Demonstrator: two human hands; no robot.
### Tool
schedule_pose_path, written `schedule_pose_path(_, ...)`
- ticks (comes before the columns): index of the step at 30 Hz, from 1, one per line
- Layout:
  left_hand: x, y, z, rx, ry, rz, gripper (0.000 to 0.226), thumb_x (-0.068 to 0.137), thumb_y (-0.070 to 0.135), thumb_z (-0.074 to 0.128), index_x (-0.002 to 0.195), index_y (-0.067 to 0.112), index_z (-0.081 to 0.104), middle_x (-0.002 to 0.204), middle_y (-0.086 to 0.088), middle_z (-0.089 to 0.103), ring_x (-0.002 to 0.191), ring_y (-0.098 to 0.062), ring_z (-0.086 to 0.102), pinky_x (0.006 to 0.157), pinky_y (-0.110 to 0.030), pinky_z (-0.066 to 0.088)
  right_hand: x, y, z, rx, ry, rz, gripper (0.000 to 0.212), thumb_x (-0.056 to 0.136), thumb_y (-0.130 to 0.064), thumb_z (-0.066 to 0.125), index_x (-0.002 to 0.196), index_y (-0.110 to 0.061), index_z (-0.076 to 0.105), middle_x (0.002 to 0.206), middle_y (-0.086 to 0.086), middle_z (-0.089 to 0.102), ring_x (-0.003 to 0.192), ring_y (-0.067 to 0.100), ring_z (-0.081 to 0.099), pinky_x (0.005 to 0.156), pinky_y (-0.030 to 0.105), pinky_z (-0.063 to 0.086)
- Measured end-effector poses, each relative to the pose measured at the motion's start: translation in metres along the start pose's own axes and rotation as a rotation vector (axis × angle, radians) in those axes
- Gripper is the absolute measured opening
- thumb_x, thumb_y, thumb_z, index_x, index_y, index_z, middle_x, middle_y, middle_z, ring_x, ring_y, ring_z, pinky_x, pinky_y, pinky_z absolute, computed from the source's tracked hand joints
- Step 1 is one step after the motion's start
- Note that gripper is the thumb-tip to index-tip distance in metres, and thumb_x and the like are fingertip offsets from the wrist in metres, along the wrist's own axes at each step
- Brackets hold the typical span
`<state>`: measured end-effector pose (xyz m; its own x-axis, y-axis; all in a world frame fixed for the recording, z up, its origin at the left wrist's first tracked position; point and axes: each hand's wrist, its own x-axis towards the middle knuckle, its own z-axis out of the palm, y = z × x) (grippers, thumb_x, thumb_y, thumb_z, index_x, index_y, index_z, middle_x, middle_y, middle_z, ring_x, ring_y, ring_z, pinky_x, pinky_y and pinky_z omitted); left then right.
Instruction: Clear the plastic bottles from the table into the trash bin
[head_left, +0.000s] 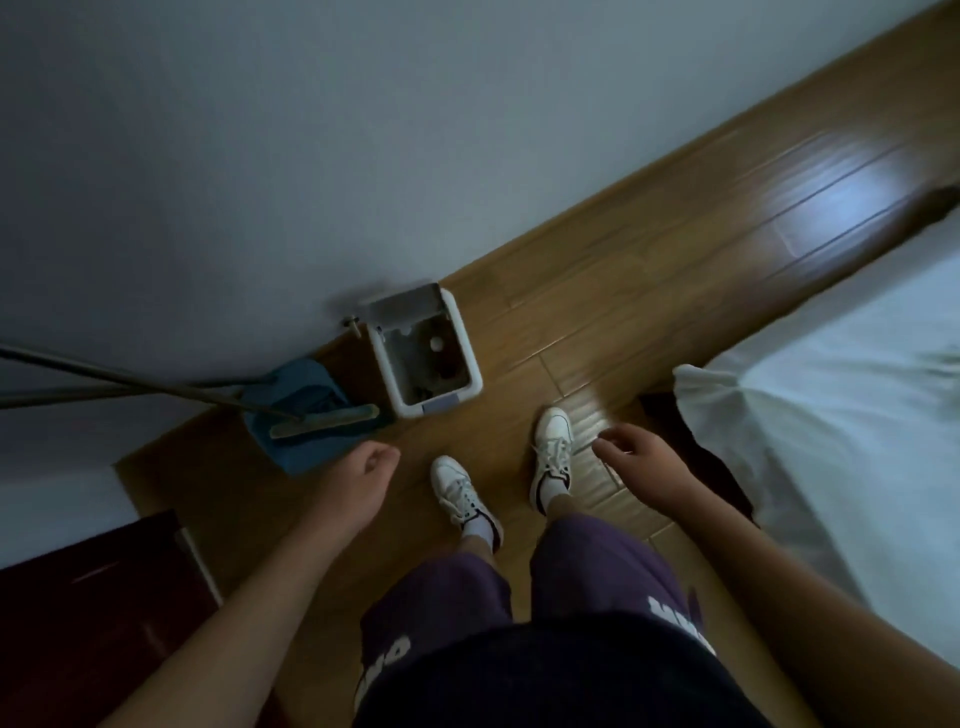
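A white trash bin (464, 347) stands on the wooden floor against the wall, its lid tipped back. Dark items lie inside it, too dim to name. My left hand (363, 480) hangs low, below and left of the bin, fingers loosely curled around nothing. Over the floor to the right of my shoes, my right hand (636, 457) holds nothing, fingers a little apart. No bottle and no table top can be made out.
A blue dustpan (306, 387) with a long-handled broom (156, 387) leans on the wall left of the bin. A bed with white sheets (857, 415) fills the right side. Dark red furniture (93, 613) sits at lower left. My white shoes (551, 457) stand on the floor.
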<state>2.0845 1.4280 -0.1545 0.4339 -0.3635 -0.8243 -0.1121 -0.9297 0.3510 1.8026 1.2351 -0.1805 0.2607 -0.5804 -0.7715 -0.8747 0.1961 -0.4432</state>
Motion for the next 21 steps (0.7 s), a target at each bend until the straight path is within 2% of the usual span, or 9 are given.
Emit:
schedule_pose_path(3, -0.03, 0.034, -0.005, -0.011, 0.023, 0.076, 0.034, 0.1, 0.049, 0.042, 0.12, 0.03, 0.062, 0.12, 0.002, 0.062, 0.111, -0.017, 0.059, 0.085, -0.036, 0.046, -0.055, 0.015, -0.035, 0.076, 0.035, 0.011, 0.035, 0.092, -0.037, 0.064, 0.119, -0.015, 0.065, 0.103, -0.002, 0.067, 0.094, 0.013, 0.064, 0.083, 0.028, 0.047)
schedule_pose_path(6, -0.054, 0.066, -0.003, -0.013, 0.012, 0.126, 0.032, 0.1, 0.049, 0.042, 0.115, 0.029, 0.063, 0.112, 0.003, 0.064, 0.102, -0.014, 0.061, 0.085, -0.039, 0.05, -0.094, 0.037, -0.06, 0.191, 0.129, 0.038, 0.038, 0.094, -0.034, 0.063, 0.125, -0.013, 0.063, 0.105, -0.001, 0.066, 0.093, 0.01, 0.062, 0.083, 0.027, 0.045)
schedule_pose_path(9, -0.067, 0.09, 0.002, -0.025, 0.009, 0.143, 0.027, 0.101, 0.045, 0.044, 0.104, 0.029, 0.065, 0.107, 0.003, 0.066, 0.1, -0.015, 0.062, 0.088, -0.042, 0.052, -0.117, 0.061, -0.077, 0.37, 0.228, 0.087, 0.039, 0.096, -0.032, 0.06, 0.129, -0.011, 0.061, 0.112, 0.002, 0.066, 0.101, 0.015, 0.064, 0.092, 0.038, 0.053)
schedule_pose_path(11, -0.068, 0.103, 0.007, -0.053, 0.014, 0.135, 0.025, 0.102, 0.042, 0.045, 0.1, 0.027, 0.065, 0.107, 0.002, 0.068, 0.101, -0.018, 0.064, 0.087, -0.042, 0.052, -0.122, 0.079, -0.084, 0.479, 0.254, 0.143, 0.04, 0.096, -0.03, 0.06, 0.13, -0.009, 0.061, 0.107, 0.003, 0.067, 0.102, 0.02, 0.065, 0.095, 0.045, 0.054)
schedule_pose_path(16, -0.06, 0.135, 0.022, -0.064, 0.036, 0.141, 0.024, 0.103, 0.034, 0.046, 0.105, 0.017, 0.064, 0.106, -0.005, 0.067, 0.095, -0.021, 0.065, 0.073, -0.036, 0.049, -0.112, 0.104, -0.106, 0.57, 0.225, 0.195, 0.036, 0.097, -0.029, 0.059, 0.127, -0.008, 0.062, 0.104, 0.006, 0.068, 0.094, 0.022, 0.067, 0.08, 0.036, 0.056)
schedule_pose_path(18, -0.054, 0.149, 0.022, -0.074, 0.049, 0.132, 0.021, 0.103, 0.03, 0.047, 0.097, 0.018, 0.063, 0.103, -0.007, 0.067, 0.093, -0.024, 0.065, 0.07, -0.035, 0.048, -0.106, 0.102, -0.122, 0.596, 0.223, 0.197, 0.036, 0.097, -0.03, 0.057, 0.126, -0.008, 0.061, 0.1, 0.007, 0.068, 0.09, 0.022, 0.068, 0.074, 0.034, 0.056)
schedule_pose_path(21, -0.036, 0.173, 0.017, -0.096, 0.062, 0.121, 0.022, 0.103, 0.028, 0.049, 0.087, 0.02, 0.062, 0.099, -0.01, 0.069, 0.086, -0.025, 0.064, 0.066, -0.033, 0.046, -0.091, 0.09, -0.152, 0.579, 0.257, 0.155, 0.036, 0.096, -0.035, 0.058, 0.121, -0.011, 0.065, 0.101, 0.005, 0.071, 0.089, 0.021, 0.069, 0.077, 0.035, 0.057)
